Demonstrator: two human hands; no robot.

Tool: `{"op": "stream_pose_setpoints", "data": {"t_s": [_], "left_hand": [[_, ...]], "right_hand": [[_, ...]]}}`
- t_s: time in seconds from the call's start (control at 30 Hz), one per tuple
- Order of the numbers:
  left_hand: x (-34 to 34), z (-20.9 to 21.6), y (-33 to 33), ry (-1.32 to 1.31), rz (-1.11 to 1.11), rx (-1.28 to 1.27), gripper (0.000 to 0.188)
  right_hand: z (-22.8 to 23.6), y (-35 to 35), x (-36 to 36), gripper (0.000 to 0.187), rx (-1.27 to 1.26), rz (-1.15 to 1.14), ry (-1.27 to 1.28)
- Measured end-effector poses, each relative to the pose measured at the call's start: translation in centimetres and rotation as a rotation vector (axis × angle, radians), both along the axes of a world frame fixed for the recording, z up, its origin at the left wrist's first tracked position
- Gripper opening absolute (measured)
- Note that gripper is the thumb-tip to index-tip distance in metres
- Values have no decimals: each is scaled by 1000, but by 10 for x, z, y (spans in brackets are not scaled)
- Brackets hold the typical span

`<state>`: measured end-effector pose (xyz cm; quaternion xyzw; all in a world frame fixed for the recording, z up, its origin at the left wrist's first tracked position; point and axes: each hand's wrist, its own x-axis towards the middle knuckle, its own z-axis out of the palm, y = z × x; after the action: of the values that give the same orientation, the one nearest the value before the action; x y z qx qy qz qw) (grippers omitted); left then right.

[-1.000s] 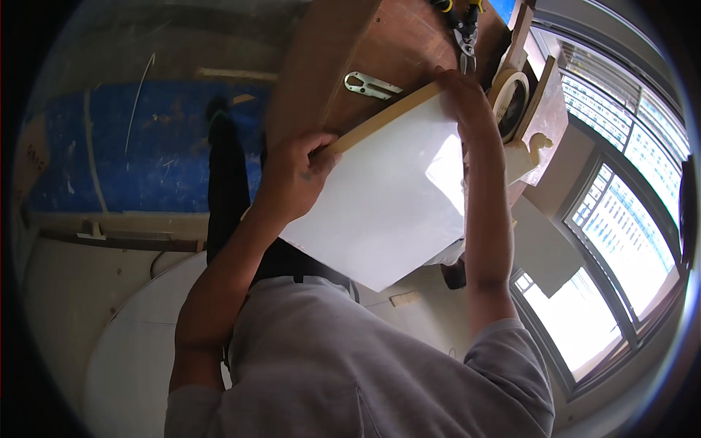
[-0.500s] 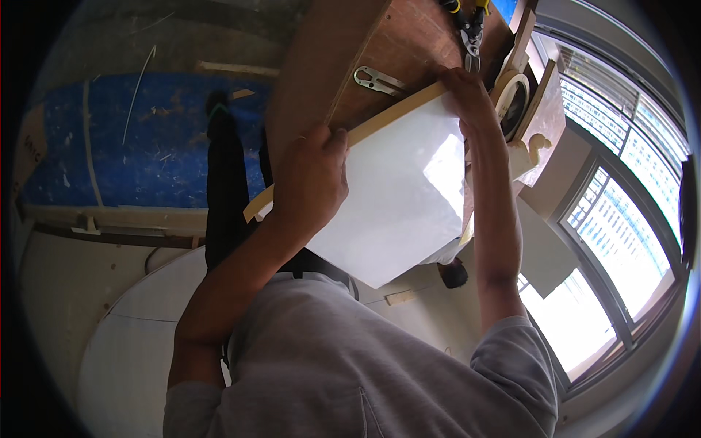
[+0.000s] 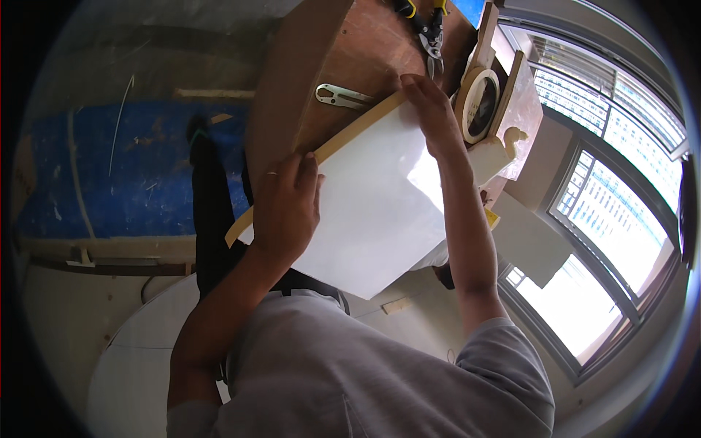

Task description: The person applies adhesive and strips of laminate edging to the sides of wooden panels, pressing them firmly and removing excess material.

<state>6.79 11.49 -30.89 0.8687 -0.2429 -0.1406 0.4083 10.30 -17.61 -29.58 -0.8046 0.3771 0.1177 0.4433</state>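
A glossy white sheet [image 3: 372, 197] is tilted in front of my body, its far edge at the brown wooden work surface [image 3: 372, 51]. A strip of tan masking tape [image 3: 358, 133] runs along that far edge, and its loose end sticks out past the left corner. My left hand [image 3: 283, 212] is closed over the edge near the left end, fingers lying on the tape. At the far right corner my right hand [image 3: 431, 113] pinches the taped edge between thumb and fingers. My right fingertips are partly hidden.
Snips [image 3: 432, 44] with yellow and black handles and a slotted metal tool [image 3: 339, 96] lie on the wood. A roll of tape [image 3: 480, 106] stands at the right, near a cream-coloured curl. Blue sheeting [image 3: 146, 168] covers an area at left; windows [image 3: 613, 197] are at right.
The view has shifted, so the work surface and tools sit further left. My left fingers now lie across the taped edge, where the thumb stood up before. The right hand keeps the corner.
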Motion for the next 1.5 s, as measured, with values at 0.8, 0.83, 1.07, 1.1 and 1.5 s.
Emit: {"op": "stream_pose_setpoints", "data": {"t_s": [0.8,0.83,1.07,1.1,1.5], "left_hand": [[4,2,-3,-55,-1,-26,29],[5,4,-3,-50,-2,-32,29],[12,13,-9,46,-20,43,41],[15,15,-13,36,-26,50,43],[53,6,-112,45,-137,67,45]], "right_hand": [[-1,-6,-6,60,79,188,-13],[-9,-15,-12,59,150,145,-44],[-3,-30,-26,55,256,209,-212],[-1,-31,-25,54,250,248,-177],[9,-49,-9,46,230,356,-43]]}}
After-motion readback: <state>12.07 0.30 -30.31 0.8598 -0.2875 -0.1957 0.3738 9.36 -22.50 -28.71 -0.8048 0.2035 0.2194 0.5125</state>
